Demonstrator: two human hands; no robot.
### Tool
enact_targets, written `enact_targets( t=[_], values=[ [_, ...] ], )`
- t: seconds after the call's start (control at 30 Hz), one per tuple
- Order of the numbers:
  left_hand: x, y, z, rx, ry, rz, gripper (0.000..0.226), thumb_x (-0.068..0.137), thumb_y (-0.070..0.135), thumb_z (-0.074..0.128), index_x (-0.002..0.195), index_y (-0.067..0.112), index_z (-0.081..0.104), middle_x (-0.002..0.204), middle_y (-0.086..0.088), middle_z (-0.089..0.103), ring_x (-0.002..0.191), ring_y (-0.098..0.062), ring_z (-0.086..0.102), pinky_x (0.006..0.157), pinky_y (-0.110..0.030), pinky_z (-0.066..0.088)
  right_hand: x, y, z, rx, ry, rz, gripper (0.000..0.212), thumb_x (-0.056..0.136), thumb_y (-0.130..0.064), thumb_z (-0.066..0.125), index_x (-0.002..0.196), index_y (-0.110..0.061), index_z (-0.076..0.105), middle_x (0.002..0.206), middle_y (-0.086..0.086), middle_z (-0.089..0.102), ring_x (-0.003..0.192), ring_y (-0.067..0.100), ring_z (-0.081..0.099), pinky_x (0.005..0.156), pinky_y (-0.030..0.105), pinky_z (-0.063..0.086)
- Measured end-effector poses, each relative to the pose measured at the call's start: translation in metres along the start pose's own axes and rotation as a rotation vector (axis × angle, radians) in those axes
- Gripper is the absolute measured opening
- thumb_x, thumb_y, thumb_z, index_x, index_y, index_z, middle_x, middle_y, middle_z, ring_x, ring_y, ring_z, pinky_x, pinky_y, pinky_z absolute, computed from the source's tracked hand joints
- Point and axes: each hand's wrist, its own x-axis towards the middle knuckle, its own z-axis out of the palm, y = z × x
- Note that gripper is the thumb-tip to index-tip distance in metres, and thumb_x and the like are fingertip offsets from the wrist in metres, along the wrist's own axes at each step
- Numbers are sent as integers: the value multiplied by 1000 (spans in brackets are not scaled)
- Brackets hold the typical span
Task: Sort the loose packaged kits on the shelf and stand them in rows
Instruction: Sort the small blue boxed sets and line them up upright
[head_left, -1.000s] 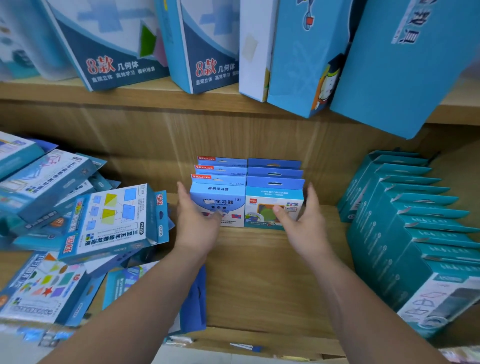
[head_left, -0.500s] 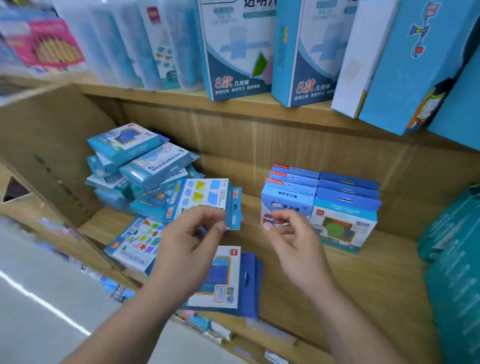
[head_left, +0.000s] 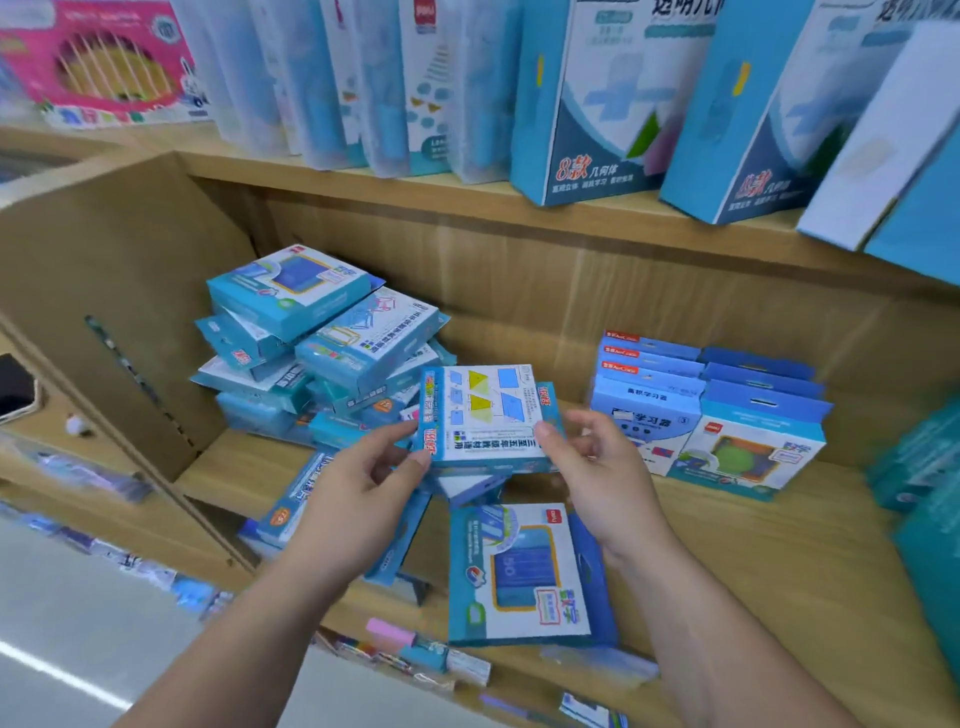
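Left hand (head_left: 358, 483) pinches the geometric-shapes kit (head_left: 483, 410) at its lower-left corner; right hand (head_left: 597, 467) grips the lower-right edge, thumb on its face; the kit seems lifted off the loose pile (head_left: 322, 343) left of the grip; turn it upright, then seat it squarely beside the standing rows (head_left: 701, 415) to the right.

My hands: no longer on the standing rows (head_left: 701, 410); they are now over by the loose pile (head_left: 322, 343).
Triangle kit (head_left: 483, 410): now pinched between my left hand (head_left: 363, 483) and right hand (head_left: 597, 467), at its lower corners.
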Motion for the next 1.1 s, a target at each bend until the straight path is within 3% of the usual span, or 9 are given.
enact_targets(
  t=[0.1, 0.3, 0.43, 0.53, 0.6, 0.73, 0.9, 1.03, 1.1],
  values=[
    [10, -5, -7, -41, -29, 2, 19, 96, 28, 63, 112, 36, 67, 81, 3, 69, 73, -10, 65, 65, -36, 57, -3, -2, 12, -15, 78, 18, 30, 83, -38, 79, 107, -31, 64, 88, -5, 67, 77, 10, 68, 68, 28, 49],
    [20, -14, -20, -117, -172, -27, 25, 98, 22, 60, 118, 35, 64, 86, -4, 72, 66, -3, 65, 63, -32, 52, -11, -5, 22, 103, 174, 70, 27, 87, -21, 77, 110, -22, 64, 98, 12, 67, 60, 14, 66, 54, 23, 53],
    [21, -19, -24, -139, -277, -3, 29, 97, 18, 61, 120, 36, 63, 86, -4, 73, 68, -5, 65, 69, -26, 50, -21, -10, 26, 130, 229, 94, 33, 88, -17, 75, 119, -16, 62, 86, 8, 68, 57, 15, 61, 52, 26, 55],
    [24, -26, -26, -122, -302, 35, 27, 95, 19, 63, 111, 41, 66, 89, -8, 71, 72, -12, 63, 76, -35, 51, -25, -14, 29, 195, 253, 106, 38, 86, -16, 77, 121, -15, 61, 94, 10, 66, 60, 15, 65, 59, 31, 59],
    [27, -32, -26, -110, -286, 46, 27, 93, 21, 66, 113, 40, 67, 86, 2, 69, 74, -18, 62, 80, -38, 52, -26, -19, 23, 284, 307, 97, 33, 88, -12, 75, 118, -16, 62, 102, 10, 63, 64, 14, 67, 60, 31, 61],
    [22, -37, -27, -13, -256, 120, 36, 89, 23, 71, 118, 41, 60, 86, 10, 66, 64, -13, 56, 69, -29, 51, -32, -29, -10, 392, 445, 70, 15, 94, -7, 63, 102, -18, 69, 99, 12, 68, 70, 19, 58, 51, 25, 52],
    [12, -42, -21, 122, -262, 185, 52, 83, 33, 76, 121, 55, 48, 94, 8, 59, 64, -10, 55, 60, -17, 44, -51, -13, -62, 403, 636, 56, 22, 91, -3, 56, 84, -18, 71, 91, 2, 73, 73, 18, 61, 59, 28, 41],
    [8, -40, -11, 93, -291, 122, 57, 86, 35, 73, 134, 49, 44, 87, 8, 66, 60, -10, 56, 55, -17, 44, -70, 25, -89, 391, 806, 147, 17, 93, -6, 56, 84, -17, 66, 84, 2, 69, 75, 19, 63, 57, 25, 48],
    [9, -41, -5, 25, -286, 71, 52, 89, 37, 69, 135, 49, 46, 86, 12, 68, 63, -14, 58, 62, -26, 50, -77, 49, -95, 365, 876, 203, 13, 93, -8, 57, 87, -16, 66, 85, 3, 67, 81, 19, 61, 64, 29, 47]
  ],
)
